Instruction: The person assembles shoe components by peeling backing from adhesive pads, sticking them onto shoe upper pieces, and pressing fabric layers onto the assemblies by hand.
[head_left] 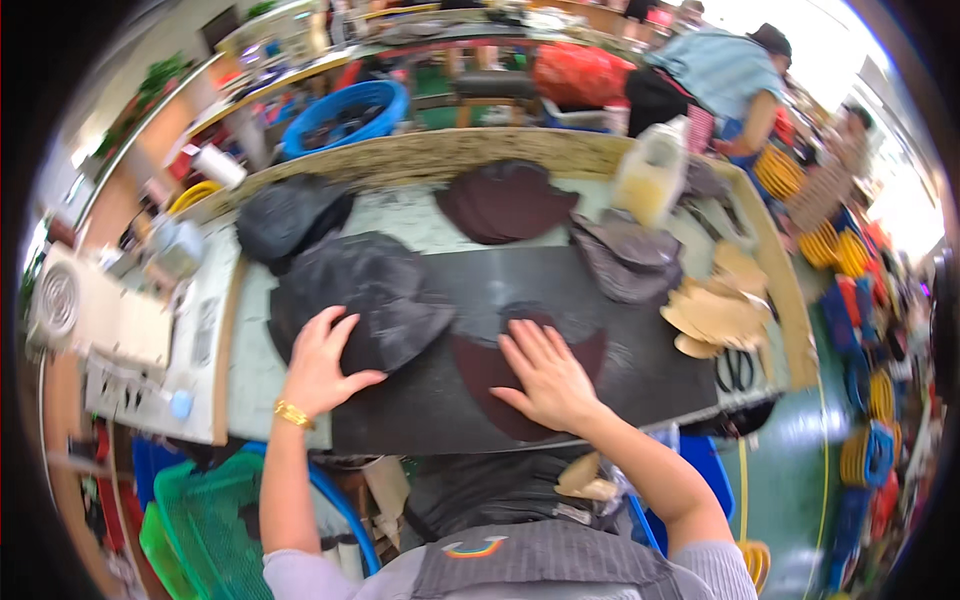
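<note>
My right hand (550, 385) lies flat with fingers spread on a maroon curved piece (482, 372), which rests on a black mat (400, 415). A dark patch shows on that piece just beyond my fingertips. At the left, my left hand (325, 365) is open at the near edge of a pile of glossy black cut pieces (375, 290), thumb apart, holding nothing. Behind that lies a second black pile (288, 215). A stack of maroon curved pieces (505, 200) sits at the far middle. Dark grey pieces (628, 262) lie to its right.
A raised wooden rim (430, 150) borders the bench. Tan pieces (715, 305), scissors handles (735, 370) and a translucent jug (652, 170) stand right. A boxy machine (100, 310) is left, a green basket (215, 520) below. A person (715, 75) bends beyond the bench.
</note>
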